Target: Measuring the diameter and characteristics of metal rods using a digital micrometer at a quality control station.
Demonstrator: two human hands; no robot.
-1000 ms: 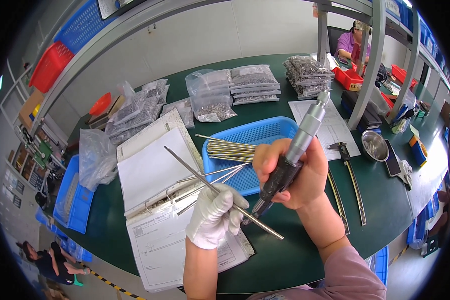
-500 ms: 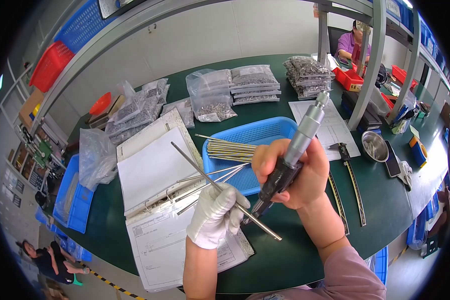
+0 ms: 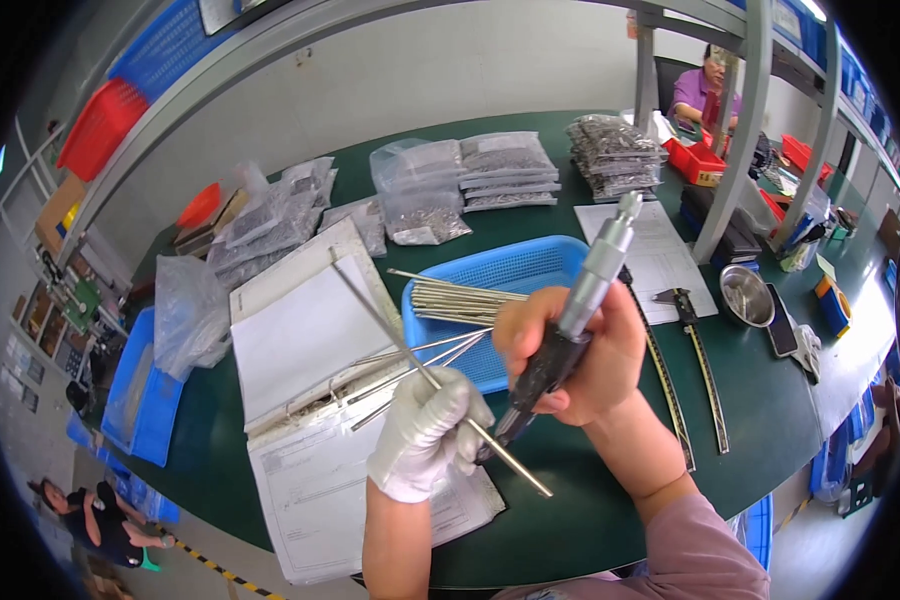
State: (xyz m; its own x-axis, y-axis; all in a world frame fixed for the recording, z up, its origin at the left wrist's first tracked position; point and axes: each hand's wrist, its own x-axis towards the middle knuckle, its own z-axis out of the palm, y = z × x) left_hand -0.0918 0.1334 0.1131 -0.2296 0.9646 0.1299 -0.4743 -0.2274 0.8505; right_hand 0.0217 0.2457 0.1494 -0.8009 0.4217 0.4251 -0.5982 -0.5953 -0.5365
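Observation:
My left hand [image 3: 428,432], in a white glove, is closed around a long thin metal rod [image 3: 518,466]. The rod slants from far left down to near right. In my bare right hand [image 3: 615,365] is a micrometer [image 3: 592,280] with a silver thimble and dark frame, thimble upward. Its lower frame end is beside the rod just past the glove; whether its jaws touch the rod is hidden. Behind both hands, a blue basket [image 3: 540,245] holds a bundle of similar rods [image 3: 460,300]. Several more rods lie across the basket's near left edge and an open binder [image 3: 305,350].
At right lie calipers [image 3: 692,325], a steel bowl [image 3: 747,296] with small parts, and a phone [image 3: 784,330]. Stacked bags of metal parts [image 3: 510,165] line the back. A blue bin [image 3: 145,400] stands left. Shelf posts rise at right; a person sits beyond them.
The rod and my left hand have shifted slightly toward me and to the left. The micrometer has dipped a little and moved left with my right hand.

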